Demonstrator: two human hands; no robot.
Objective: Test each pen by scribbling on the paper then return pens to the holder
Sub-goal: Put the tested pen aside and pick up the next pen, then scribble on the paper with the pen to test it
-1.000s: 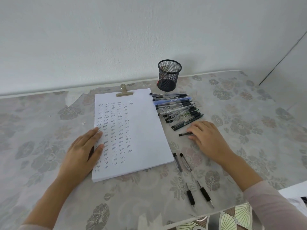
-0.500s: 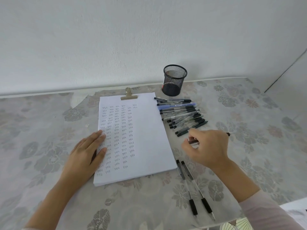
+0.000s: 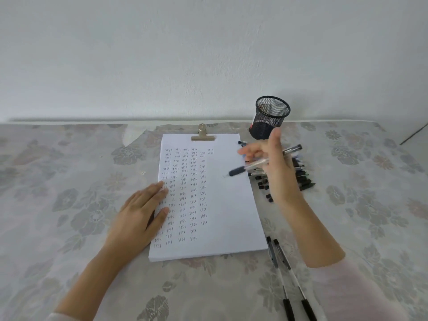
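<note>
Blur softens right hand [image 3: 276, 164], grip pinching a pen [image 3: 240, 169], hiding loose pens [image 3: 303, 176]; left hand [image 3: 139, 216] flat on paper [image 3: 228, 205].

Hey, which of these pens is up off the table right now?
The clear-barrelled pen with the black front end, raised above the paper; the other pens all lie flat on the tablecloth.

There was one holder [image 3: 270, 119], one paper pad [image 3: 228, 216], one clip [image 3: 202, 136], one lifted pen [image 3: 251, 165], two pens [image 3: 272, 252] at 5 o'clock, plus a jumbled pile [image 3: 303, 177].
</note>
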